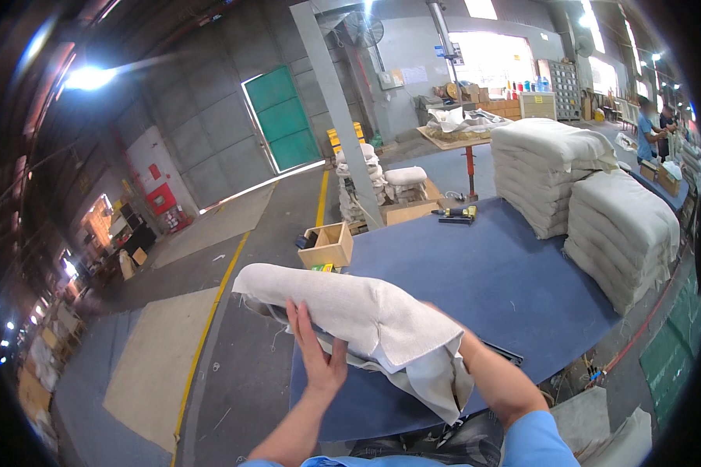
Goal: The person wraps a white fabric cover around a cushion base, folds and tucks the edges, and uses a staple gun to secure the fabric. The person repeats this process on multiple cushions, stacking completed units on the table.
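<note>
A cushion-like padded piece in off-white fabric [319, 300] is tilted up over the near left part of the blue-topped table [413, 253]. Loose cloth flaps hang from its near right end. My left hand [321, 362] lies against its near side, fingers stretched out and thumb apart. From the right, my right forearm [498, 377] reaches behind the piece's right end. The fingers of that hand are hidden by the fabric. A dark narrow tool or bar [502, 352], partly covered by my forearm, lies on the table.
At the table's far edge lies a yellow-and-black power tool [456, 213]. An open wooden box [331, 246] sits at the left edge. Stacks of similar padded pieces [549, 175] fill the right side. Beyond stand a grey post [339, 117] and a co-worker in blue [646, 134].
</note>
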A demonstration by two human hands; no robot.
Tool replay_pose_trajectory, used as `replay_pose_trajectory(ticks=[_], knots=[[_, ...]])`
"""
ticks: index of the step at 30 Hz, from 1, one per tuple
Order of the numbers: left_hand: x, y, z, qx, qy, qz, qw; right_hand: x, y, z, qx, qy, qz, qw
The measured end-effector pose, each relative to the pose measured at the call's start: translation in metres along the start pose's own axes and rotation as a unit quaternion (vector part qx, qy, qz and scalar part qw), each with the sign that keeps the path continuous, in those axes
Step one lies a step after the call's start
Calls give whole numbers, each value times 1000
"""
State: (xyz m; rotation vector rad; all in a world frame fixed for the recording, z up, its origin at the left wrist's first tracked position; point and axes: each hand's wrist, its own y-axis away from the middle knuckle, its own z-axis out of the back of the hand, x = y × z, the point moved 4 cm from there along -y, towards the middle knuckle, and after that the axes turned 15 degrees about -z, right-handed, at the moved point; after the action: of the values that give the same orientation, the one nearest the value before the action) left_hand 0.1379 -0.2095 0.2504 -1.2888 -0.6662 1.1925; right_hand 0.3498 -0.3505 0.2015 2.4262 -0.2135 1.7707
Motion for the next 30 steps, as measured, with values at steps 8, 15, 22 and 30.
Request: replay_pose_trajectory(ticks=[8,15,22,30], knots=[[66,84,-64,-58,303,509,803,-63,-33,-77,65,-54,36,996],[71,-82,-72,187,363,558,723,-46,-47,-137,-169,-228,165,944],[-15,-41,-61,409,340,590,607,-37,53,-211,-223,-400,57,887],[-49,19,-88,464,314,628,540,-48,116,-187,-174,-441,18,880]])
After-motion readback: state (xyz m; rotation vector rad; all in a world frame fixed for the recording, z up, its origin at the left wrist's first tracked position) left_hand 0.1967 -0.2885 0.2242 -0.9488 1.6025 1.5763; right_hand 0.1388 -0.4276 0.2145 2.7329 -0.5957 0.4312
